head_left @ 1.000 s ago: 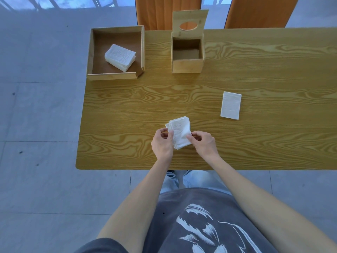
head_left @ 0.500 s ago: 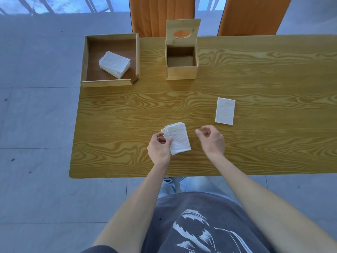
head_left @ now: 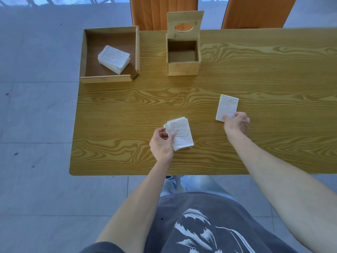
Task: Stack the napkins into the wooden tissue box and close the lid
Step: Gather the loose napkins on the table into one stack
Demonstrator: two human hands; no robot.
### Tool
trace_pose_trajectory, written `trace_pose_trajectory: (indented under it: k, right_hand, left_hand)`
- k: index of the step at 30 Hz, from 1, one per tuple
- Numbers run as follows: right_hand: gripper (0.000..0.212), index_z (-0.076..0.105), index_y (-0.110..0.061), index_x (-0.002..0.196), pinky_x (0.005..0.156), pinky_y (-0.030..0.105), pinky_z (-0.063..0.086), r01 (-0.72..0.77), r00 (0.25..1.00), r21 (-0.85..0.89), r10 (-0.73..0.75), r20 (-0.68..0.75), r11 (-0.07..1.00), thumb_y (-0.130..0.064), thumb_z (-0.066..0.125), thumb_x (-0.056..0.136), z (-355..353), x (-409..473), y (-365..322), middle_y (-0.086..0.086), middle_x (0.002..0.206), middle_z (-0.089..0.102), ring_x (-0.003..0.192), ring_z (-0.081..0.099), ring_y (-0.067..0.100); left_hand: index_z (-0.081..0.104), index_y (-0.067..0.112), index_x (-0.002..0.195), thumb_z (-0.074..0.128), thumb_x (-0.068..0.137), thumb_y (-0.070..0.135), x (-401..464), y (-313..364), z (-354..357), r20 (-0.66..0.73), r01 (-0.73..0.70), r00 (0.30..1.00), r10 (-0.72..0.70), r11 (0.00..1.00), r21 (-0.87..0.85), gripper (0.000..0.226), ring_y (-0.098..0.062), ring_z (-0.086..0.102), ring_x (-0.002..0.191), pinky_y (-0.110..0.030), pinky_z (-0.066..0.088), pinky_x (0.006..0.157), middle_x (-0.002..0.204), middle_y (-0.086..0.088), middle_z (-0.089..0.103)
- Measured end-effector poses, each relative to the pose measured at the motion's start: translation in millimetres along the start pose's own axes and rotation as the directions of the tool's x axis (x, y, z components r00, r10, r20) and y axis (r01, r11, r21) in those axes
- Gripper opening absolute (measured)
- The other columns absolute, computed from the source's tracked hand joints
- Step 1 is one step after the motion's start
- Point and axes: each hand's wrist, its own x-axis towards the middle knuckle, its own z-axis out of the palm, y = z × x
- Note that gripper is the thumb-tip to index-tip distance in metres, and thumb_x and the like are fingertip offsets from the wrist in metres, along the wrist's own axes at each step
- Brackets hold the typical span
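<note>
The wooden tissue box [head_left: 182, 68] stands at the far middle of the table, its lid [head_left: 185, 22] with an oval hole tilted up and open. My left hand [head_left: 162, 142] grips a small stack of white napkins [head_left: 180, 133] near the table's front edge. My right hand [head_left: 237, 123] rests its fingers on the near end of a single napkin [head_left: 227, 108] that lies flat on the table to the right. A wooden tray [head_left: 107, 78] at the far left holds another pile of napkins [head_left: 114, 58].
Two orange chair backs [head_left: 163, 12] stand behind the far edge of the table [head_left: 273, 73]. The table's left edge and front edge border a grey tiled floor [head_left: 36, 125]. My torso sits close to the front edge.
My right hand let go of the stack and moved right to the single napkin. The left hand kept the stack. The camera view shifted down slightly.
</note>
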Motion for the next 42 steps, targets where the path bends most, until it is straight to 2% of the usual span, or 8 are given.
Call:
trace_pose_trajectory:
  k: [9,15,17,22,29,35,39,42]
  right_hand:
    - [0.059,0.048,-0.011,0.124,0.098,0.047,0.048,-0.108,0.994,0.098,0.108,0.011,0.989,-0.033,0.076,0.077,-0.2,0.3,-3.7,0.014,0.126,0.06,0.113,0.06,0.035]
    - [0.044,0.066,-0.017,0.105,0.093,0.047,0.053,-0.166,0.985,0.184,0.155,0.071,0.969,-0.035,0.079,0.067,2.1,0.7,0.0,0.01,0.116,0.066,0.104,0.064,0.032]
    - [0.042,0.062,-0.016,0.11,0.093,0.045,0.051,-0.139,0.99,0.201,0.132,0.046,0.97,-0.032,0.076,0.074,0.1,-4.5,0.2,0.008,0.121,0.06,0.107,0.059,0.03]
    - [0.028,0.063,-0.014,0.116,0.073,0.035,0.057,-0.001,0.999,0.363,-0.014,0.037,0.932,-0.02,0.063,0.089,-2.5,-16.1,0.3,0.002,0.105,0.067,0.078,0.068,0.024]
    - [0.022,0.062,-0.012,0.112,0.053,0.021,0.055,0.039,0.935,0.569,-0.231,0.27,0.821,-0.013,0.067,0.09,2.7,-57.2,-3.6,0.005,0.094,0.071,0.066,0.069,0.019]
    - [0.019,0.067,-0.01,0.107,0.055,0.029,0.058,0.052,0.887,0.539,-0.286,0.362,0.841,-0.023,0.067,0.092,23.9,-91.5,12.8,0.006,0.084,0.074,0.066,0.07,0.014]
    - [0.019,0.068,-0.013,0.103,0.061,0.039,0.06,0.072,0.887,0.479,-0.276,0.371,0.875,-0.028,0.067,0.091,36.6,-103.9,26.1,0.006,0.083,0.076,0.072,0.074,0.025]
    - [0.024,0.07,-0.011,0.105,0.057,0.035,0.059,0.077,0.891,0.446,-0.262,0.371,0.892,-0.03,0.066,0.091,42.1,-109.8,29.7,0.004,0.081,0.076,0.07,0.074,0.021]
  left_hand:
    - [0.065,0.019,0.113,0.081,0.081,0.028,-1.6,0.8,0.4,-0.009,0.001,1.0,-0.001,1.0,-0.013,0.037,-0.009,0.063,0.08,-0.029,0.055,0.076,0.088,0.01,0.067]
    - [0.065,0.018,0.115,0.08,0.081,0.026,-1.7,-0.8,-0.3,0.011,-0.001,1.0,0.001,0.999,-0.037,0.038,-0.009,0.063,0.081,-0.032,0.057,0.08,0.089,0.007,0.067]
    - [0.064,0.017,0.116,0.08,0.082,0.025,-1.5,-1.1,-0.9,0.021,-0.011,1.0,0.012,0.999,-0.042,0.038,-0.007,0.061,0.078,-0.031,0.057,0.081,0.091,0.006,0.067]
    - [0.064,0.016,0.117,0.079,0.083,0.024,-2.2,-3.3,-3.3,0.044,-0.015,0.999,0.018,0.998,-0.058,0.038,-0.007,0.061,0.078,-0.03,0.056,0.08,0.092,0.005,0.067]
    - [0.065,0.017,0.116,0.078,0.084,0.021,0.1,-4.9,-6.2,0.111,-0.032,0.993,0.038,0.998,-0.058,0.035,-0.011,0.064,0.087,-0.03,0.057,0.082,0.097,0.002,0.069]
    - [0.066,0.017,0.115,0.077,0.084,0.018,1.2,-7.4,-6.3,0.114,-0.03,0.993,0.037,0.998,-0.062,0.033,-0.014,0.066,0.09,-0.033,0.058,0.084,0.099,-0.001,0.07]
    - [0.066,0.017,0.115,0.077,0.085,0.019,0.1,-9.0,-5.4,0.11,-0.044,0.993,0.05,0.997,-0.06,0.033,-0.014,0.066,0.089,-0.031,0.058,0.083,0.099,-0.001,0.07]
    - [0.065,0.016,0.115,0.076,0.085,0.017,0.4,-9.4,-5.9,0.111,-0.046,0.992,0.054,0.996,-0.071,0.032,-0.014,0.067,0.088,-0.029,0.058,0.081,0.098,-0.002,0.071]
